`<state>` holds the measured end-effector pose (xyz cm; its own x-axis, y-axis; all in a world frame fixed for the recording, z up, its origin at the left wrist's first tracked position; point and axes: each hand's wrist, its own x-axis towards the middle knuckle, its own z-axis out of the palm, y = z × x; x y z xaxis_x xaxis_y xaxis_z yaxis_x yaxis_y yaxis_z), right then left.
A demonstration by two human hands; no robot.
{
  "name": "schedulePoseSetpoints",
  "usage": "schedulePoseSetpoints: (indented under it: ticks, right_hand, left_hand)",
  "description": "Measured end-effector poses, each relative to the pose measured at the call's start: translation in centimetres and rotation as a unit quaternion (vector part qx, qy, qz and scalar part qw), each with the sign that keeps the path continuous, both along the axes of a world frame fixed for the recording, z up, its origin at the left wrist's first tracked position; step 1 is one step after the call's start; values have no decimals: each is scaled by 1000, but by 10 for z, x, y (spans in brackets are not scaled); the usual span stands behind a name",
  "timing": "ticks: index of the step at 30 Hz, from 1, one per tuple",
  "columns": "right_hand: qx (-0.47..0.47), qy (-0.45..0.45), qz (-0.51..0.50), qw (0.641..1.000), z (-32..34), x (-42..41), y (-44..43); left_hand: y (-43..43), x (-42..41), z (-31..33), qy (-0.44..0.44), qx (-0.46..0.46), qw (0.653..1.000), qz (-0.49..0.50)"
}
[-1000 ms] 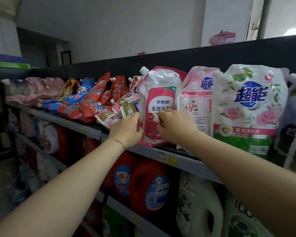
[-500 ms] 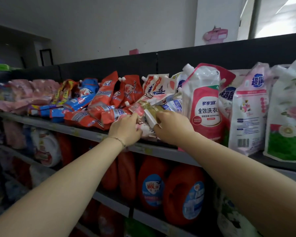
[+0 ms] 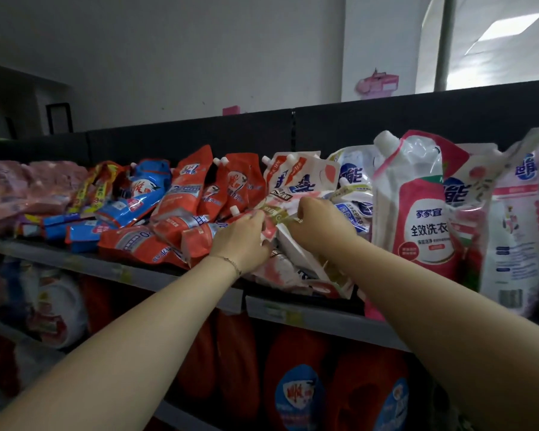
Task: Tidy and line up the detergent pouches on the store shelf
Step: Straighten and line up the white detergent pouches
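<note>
Head view, entry by depth, positions taken from the two-handed grip.

1. Lower shelf, below the grip: orange detergent jugs with round blue labels, standing upright.
2. Grey shelf edge, just beneath both wrists.
3. Left hand, thin bracelet at the wrist, and right hand: fingers of both curled, pinching one white-and-pink pouch by its gold-banded upper part. The pouch lies slumped at the shelf front.
4. Left of the grip: red pouches lying flat in a heap; blue pouches leaning past them.
5. Right of the grip: clear-topped pouch with a pink label, upright.
6. Behind the grip: white spouted pouches, leaning against the black back panel.
</note>
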<state>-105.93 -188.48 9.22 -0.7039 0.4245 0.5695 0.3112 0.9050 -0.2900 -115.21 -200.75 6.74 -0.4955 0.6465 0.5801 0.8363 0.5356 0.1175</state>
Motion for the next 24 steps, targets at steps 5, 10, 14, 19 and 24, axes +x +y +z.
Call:
schedulePoseSetpoints:
  ticks: [5,10,14,19,24]
  right_hand:
    - [-21,-51,-53,997,13,-31,12]
    - [-33,-50,-93,994,23,-43,23]
    - [32,-75,-104,991,21,-56,27]
    - [59,-94,-58,992,19,-68,19]
    - [123,-244,36,961,20,-57,-3]
  left_hand:
    - [13,-34,10,7,-7,1000,16]
    - [23,-61,12,0,15,1000,19]
    - [26,-79,4,-22,4,1000,7]
    - [32,-97,9,-37,12,999,-21]
    - [44,-105,10,-40,-7,995,-86]
